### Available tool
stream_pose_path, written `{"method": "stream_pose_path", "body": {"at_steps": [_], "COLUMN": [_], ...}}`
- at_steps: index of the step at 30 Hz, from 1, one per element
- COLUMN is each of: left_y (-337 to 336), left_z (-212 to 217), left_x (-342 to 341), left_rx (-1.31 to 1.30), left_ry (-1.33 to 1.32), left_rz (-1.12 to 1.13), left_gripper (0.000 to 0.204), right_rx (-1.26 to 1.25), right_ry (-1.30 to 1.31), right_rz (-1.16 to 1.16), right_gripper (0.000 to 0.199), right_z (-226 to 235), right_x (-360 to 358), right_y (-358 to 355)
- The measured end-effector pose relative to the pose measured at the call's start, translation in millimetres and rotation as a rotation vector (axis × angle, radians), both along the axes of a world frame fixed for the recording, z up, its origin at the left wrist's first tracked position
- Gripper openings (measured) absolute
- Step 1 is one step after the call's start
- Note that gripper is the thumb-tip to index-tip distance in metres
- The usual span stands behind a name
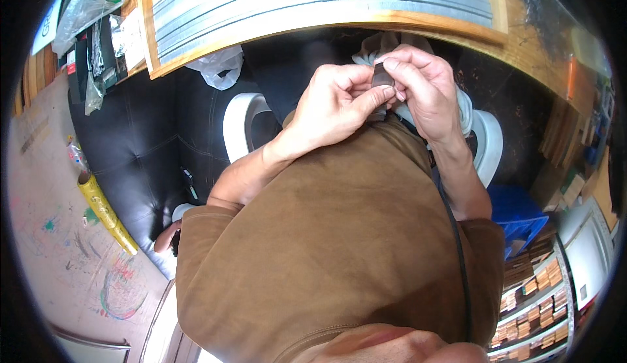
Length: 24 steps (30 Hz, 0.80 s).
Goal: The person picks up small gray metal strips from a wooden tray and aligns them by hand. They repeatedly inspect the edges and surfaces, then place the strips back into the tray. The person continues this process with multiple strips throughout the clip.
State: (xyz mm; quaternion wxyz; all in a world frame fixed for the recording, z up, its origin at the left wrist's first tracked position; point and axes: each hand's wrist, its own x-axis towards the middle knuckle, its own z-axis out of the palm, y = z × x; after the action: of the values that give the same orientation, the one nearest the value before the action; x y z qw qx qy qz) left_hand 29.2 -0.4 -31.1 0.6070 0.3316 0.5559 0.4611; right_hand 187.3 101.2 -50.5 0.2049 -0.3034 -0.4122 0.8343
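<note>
Small brown strip (383, 75) is up in the air btwn the two hands, in front of the brown shirt (339, 232) & apart from the counter (522, 44) w/ its wood-framed grey-striped panel (326, 0). L hand (334, 105) has a narrow pinch on it: thumb laid across the near/lower end, fingers bent behind, practically no gap beyond the strip's own thickness. R hand (428, 92) grips likewise, thumb & forefinger tips closed at the upper rt side, other fingers curled in. So both grips look loaded w/ the same pc., neither palm in use.

Handling, my guess: v. light, fingertip wt. only. Material's hard to call b/c it's tiny here & half covered by fingers; could be leather, wood or sim. Seems flat & fairly thin, prob. stiff-ish w/ maybe a bit of bend. Surface looks matte, so shouldn't be too slippery, tho' the small area makes a fumble easy. Not obviously fragile, but I'd avoid hard twisting.

Best hold: broad faces, thumb one side, fingertip opp., 1 hand per end, as now; keep pads off the edges, middle left free. Pale cloth (465, 111) sits just behind R wrist.
</note>
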Motion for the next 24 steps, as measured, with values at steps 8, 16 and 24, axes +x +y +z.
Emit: {"method": "stream_pose_path", "body": {"at_steps": [8,16,24], "left_y": [19,34,35], "left_z": [11,7,7], "left_x": [-20,-27,-25], "left_rx": [-0.184,-0.146,-0.130], "left_ry": [-0.397,-0.431,-0.310], "left_rz": [-0.018,-0.042,-0.045], "left_gripper": [0.022,0.022,0.019], "right_rx": [-0.089,-0.150,-0.118], "right_ry": [0.027,0.059,0.039], "right_rz": [0.057,-0.073,-0.081], "right_gripper": [0.026,0.018,0.016], "right_z": [20,6,4], "right_x": [-5,-13,-16], "right_y": [9,12,13]}}
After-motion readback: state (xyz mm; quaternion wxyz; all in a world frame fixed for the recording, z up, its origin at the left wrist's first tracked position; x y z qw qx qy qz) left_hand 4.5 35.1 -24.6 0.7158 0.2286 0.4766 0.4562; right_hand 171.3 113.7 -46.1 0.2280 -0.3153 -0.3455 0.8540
